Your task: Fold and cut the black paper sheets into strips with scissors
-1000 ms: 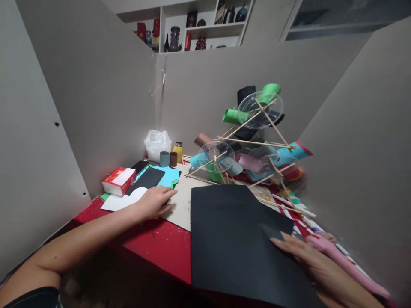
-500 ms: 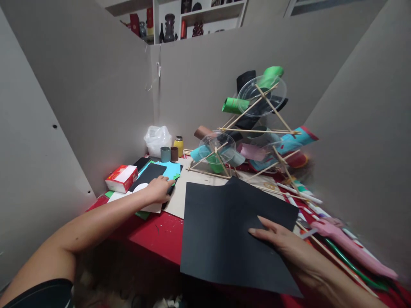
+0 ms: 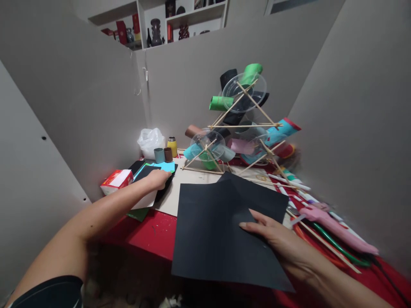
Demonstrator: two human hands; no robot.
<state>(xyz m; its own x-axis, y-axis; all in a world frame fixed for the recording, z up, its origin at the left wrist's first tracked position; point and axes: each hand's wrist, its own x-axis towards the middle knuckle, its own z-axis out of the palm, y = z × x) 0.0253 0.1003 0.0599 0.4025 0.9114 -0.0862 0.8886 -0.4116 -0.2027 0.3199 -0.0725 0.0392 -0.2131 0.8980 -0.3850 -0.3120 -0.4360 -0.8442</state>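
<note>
In the head view, the right hand held black paper up in front of the body, the thumb across its near face. The grip pinched the paper on its right side, the other fingers largely hidden behind it; that hold probably let the flat part hang freely to the left without creasing. A second black corner rose behind the front panel, and whether it was a fold or another sheet I could not tell.

The left hand rested on the pile of coloured paper, fingers bent over its right side, where blue, green and black edges showed. Whether they were pressed together on a sheet or merely laid there I could not tell. The tissue pack stood just beside the pile's left side.

As for edges, the black paper's lower part hung past the front of the red table, and its top edge overlapped the pale board. A strip of board separated pile and black paper, seemingly enough for the left hand to slide across. Farther back, the lower stick-and-disc wheel stood near the paper's top edge, leaving little room. On the right, a pink tool resembling a glue gun lay near the right forearm, limiting sideways movement.
</note>
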